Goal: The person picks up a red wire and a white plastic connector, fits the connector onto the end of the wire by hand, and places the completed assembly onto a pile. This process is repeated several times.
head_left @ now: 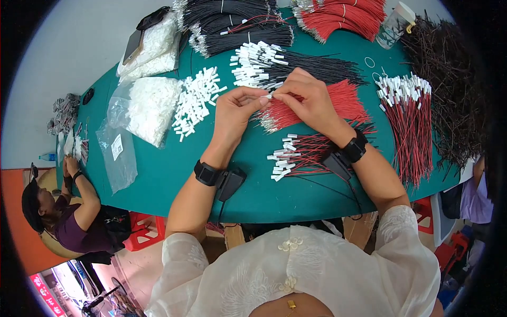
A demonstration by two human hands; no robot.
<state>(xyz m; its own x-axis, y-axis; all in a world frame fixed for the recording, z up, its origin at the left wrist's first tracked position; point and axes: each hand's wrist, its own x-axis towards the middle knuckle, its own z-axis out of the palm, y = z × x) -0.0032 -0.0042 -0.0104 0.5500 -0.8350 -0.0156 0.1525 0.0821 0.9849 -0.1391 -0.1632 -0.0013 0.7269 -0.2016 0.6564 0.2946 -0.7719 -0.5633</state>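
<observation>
Over the middle of the table both hands meet fingertip to fingertip. Between thumb and finger, my left hand [235, 111] pinches a small white connector [269, 96]. My right hand [309, 100] is closed in a pinch right at the connector's other end; what lies between its fingers is too small to tell. Below the hands spreads a bundle of red wires [348, 103] with bare metal tips. Just behind lie black wires [327, 67] with white connectors [256, 61] on their ends. Nearer me is a bunch of red and black wires [306, 153] with white connectors.
Loose white connectors [198, 100] lie left of my hands, beside plastic bags of connectors [153, 108]. More black [237, 16] and red bundles [343, 18] line the back. At right are connector-tipped wires [409, 121], a dark wire heap [449, 79] and a cup [395, 26]. Another person [68, 211] works at far left.
</observation>
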